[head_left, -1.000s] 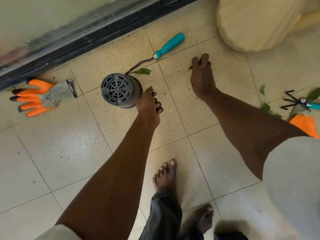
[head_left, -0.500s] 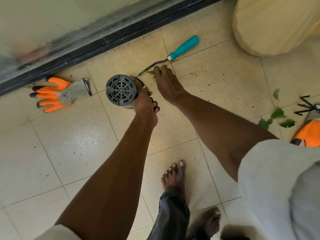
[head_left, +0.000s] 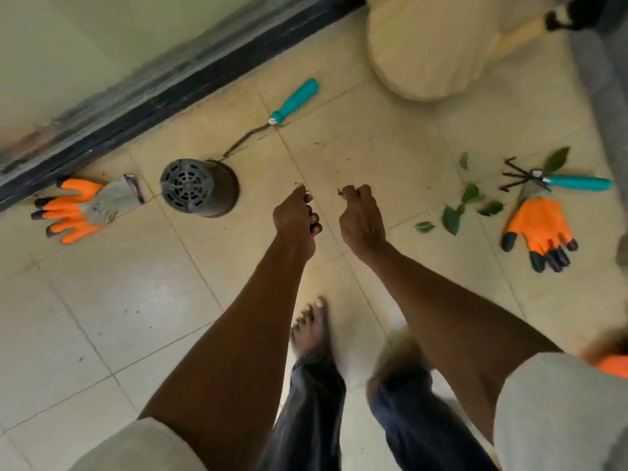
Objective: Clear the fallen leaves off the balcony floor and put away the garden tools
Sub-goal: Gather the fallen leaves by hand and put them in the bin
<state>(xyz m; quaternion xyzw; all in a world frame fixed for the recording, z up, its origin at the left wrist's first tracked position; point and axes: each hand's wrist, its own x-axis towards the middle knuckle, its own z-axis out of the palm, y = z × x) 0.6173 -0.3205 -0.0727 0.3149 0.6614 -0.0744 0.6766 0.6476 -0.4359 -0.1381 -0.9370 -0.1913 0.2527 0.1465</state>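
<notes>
Leaves lie scattered on the tiled floor to the right, well apart from both hands, beside a glove. Nearest the camera are two bare feet and dark trouser legs; the right one is blurred. Above them the left hand and right hand hover close together over the tiles, each with fingers curled in. A dark scrap shows at the right hand's pinched fingertips; whether the left hand holds anything, I cannot tell.

Left of the hands a black plastic pot lies on its side, its slotted base facing the camera, apart from the left hand. Further left an orange-and-grey glove rests near the dark door track.

On the right — past the leaves — a second orange glove with black claw tips lies fingers-down, and a teal-handled hand rake sits just above it, prongs pointing left, one leaf beside it.

Farther off, a teal-handled weeder lies diagonally, its metal tip near the pot. Beyond — a pale rounded sack.
</notes>
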